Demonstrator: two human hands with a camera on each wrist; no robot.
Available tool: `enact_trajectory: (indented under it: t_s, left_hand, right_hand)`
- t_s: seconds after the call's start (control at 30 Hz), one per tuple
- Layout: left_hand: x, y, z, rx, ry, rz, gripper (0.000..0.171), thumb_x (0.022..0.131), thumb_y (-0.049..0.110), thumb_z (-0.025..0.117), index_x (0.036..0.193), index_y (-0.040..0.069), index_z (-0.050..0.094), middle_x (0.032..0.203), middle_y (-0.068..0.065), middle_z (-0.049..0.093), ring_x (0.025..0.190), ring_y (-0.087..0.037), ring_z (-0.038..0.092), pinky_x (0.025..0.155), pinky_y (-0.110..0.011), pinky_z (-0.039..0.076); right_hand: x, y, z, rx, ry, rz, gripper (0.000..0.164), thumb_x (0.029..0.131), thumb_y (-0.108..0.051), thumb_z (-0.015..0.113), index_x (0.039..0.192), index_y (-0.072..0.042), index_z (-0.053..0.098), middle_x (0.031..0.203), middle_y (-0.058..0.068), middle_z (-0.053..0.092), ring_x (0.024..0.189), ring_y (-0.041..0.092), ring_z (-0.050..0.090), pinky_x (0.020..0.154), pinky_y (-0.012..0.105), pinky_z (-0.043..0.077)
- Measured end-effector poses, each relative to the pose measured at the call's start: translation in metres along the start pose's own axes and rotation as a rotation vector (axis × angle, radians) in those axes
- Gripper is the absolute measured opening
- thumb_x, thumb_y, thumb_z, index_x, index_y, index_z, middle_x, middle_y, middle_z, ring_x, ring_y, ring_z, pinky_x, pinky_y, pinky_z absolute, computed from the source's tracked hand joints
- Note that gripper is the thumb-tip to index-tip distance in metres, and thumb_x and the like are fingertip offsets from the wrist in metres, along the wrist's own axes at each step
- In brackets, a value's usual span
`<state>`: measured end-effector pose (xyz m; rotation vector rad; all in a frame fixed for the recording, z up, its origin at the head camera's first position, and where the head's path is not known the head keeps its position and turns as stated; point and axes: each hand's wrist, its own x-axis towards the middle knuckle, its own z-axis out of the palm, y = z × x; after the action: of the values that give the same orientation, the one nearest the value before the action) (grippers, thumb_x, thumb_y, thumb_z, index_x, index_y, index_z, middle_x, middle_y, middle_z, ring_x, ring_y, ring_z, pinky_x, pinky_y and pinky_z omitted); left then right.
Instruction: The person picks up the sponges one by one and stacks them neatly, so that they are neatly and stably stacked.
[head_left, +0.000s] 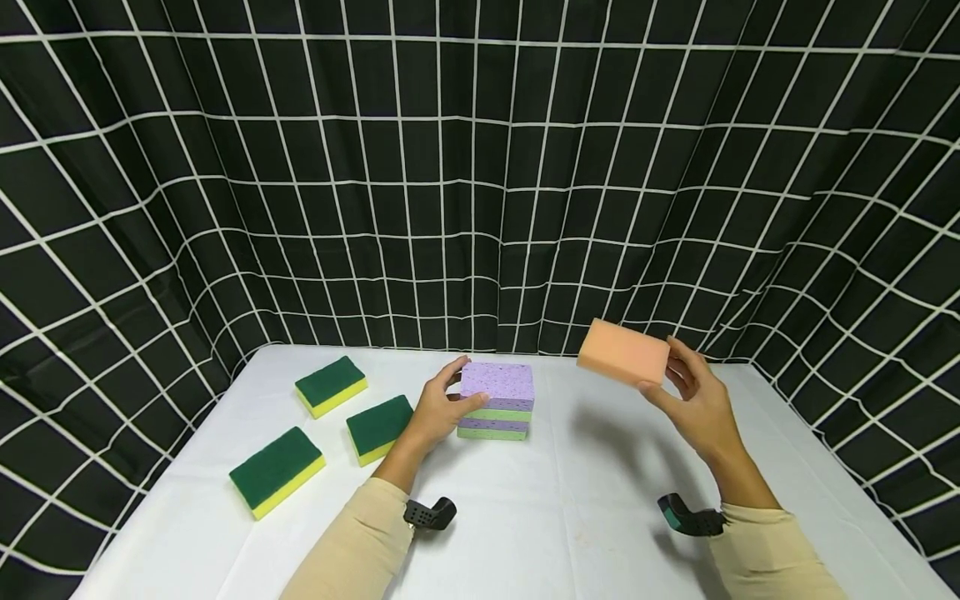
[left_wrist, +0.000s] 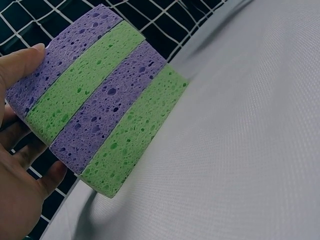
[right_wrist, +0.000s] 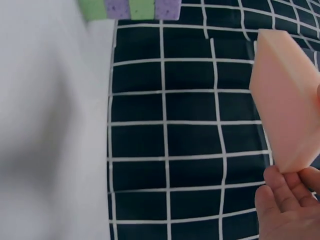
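Sponge stack (head_left: 497,402) shows its lavender top (head_left: 498,381) apparently only in head view.

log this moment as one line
left hand: grips purple-green sponge stack | right hand: holds peach foam block aloft | three green-yellow rectangular sponges: left of stack

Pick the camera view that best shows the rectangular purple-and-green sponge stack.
Left wrist: the sponge stack looks largest, its four layers and pores clear. The head view shows it smaller, but with its purple top; the right wrist view catches only part, cropped at the top edge.
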<state>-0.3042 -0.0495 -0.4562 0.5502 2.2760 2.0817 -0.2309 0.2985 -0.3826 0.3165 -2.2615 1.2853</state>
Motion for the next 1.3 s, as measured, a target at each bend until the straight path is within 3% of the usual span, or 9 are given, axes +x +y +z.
enact_trajectory:
  t_s: [0.2,0.33,0.43,0.67,0.9,1.3]
  left_hand:
    - [-0.013,0.027,0.000,0.024,-0.003,0.012,0.073,0.087,0.009,0.072,0.147,-0.002,0.033,0.136,-0.023,0.047,0.102,-0.035,0.058,0.089,-0.041,0.050]
    - [-0.017,0.034,0.000,0.015,0.000,0.019,0.072,0.087,0.008,0.072,0.147,-0.003,0.033,0.135,-0.024,0.047,0.102,-0.036,0.058,0.089,-0.042,0.050]
    - [-0.016,0.032,0.000,0.005,-0.003,0.015,0.072,0.087,0.008,0.072,0.147,-0.002,0.033,0.135,-0.024,0.048,0.102,-0.035,0.059,0.089,-0.041,0.050]
    - [0.001,-0.006,0.001,-0.024,0.012,0.021,0.077,0.086,0.015,0.075,0.149,0.004,0.033,0.137,-0.021,0.047,0.100,-0.033,0.060,0.087,-0.040,0.051]
    - [0.001,-0.006,0.000,-0.020,0.019,0.038,0.077,0.085,0.016,0.076,0.149,0.004,0.035,0.135,-0.021,0.048,0.104,-0.034,0.058,0.089,-0.040,0.050]
    - [0.000,-0.005,0.000,-0.043,0.000,0.025,0.077,0.086,0.015,0.075,0.149,0.003,0.033,0.135,-0.020,0.049,0.104,-0.035,0.060,0.088,-0.039,0.051]
  right_hand:
    - [0.002,-0.007,0.009,0.084,-0.012,-0.039,0.080,0.082,0.004,0.074,0.149,0.002,0.030,0.136,0.016,0.040,0.120,0.008,0.044,0.101,0.018,0.036]
    - [0.004,-0.013,0.016,0.137,-0.017,-0.062,0.079,0.082,0.006,0.073,0.148,0.003,0.030,0.134,0.015,0.041,0.121,0.009,0.045,0.102,0.021,0.035]
    - [0.005,-0.016,0.022,0.168,-0.027,-0.072,0.079,0.081,0.006,0.073,0.148,0.002,0.031,0.134,0.015,0.042,0.121,0.010,0.046,0.104,0.023,0.035]
    - [0.009,-0.021,0.036,0.215,-0.026,-0.072,0.076,0.082,0.007,0.073,0.147,0.004,0.033,0.136,0.016,0.043,0.121,0.012,0.047,0.104,0.023,0.034]
    - [0.014,-0.028,0.055,0.322,-0.034,-0.069,0.076,0.082,0.009,0.071,0.146,0.006,0.031,0.138,0.019,0.040,0.122,0.016,0.046,0.105,0.024,0.033]
    - [0.018,-0.033,0.089,0.402,-0.077,-0.067,0.076,0.082,0.008,0.072,0.146,0.007,0.031,0.137,0.019,0.041,0.123,0.022,0.046,0.106,0.026,0.032]
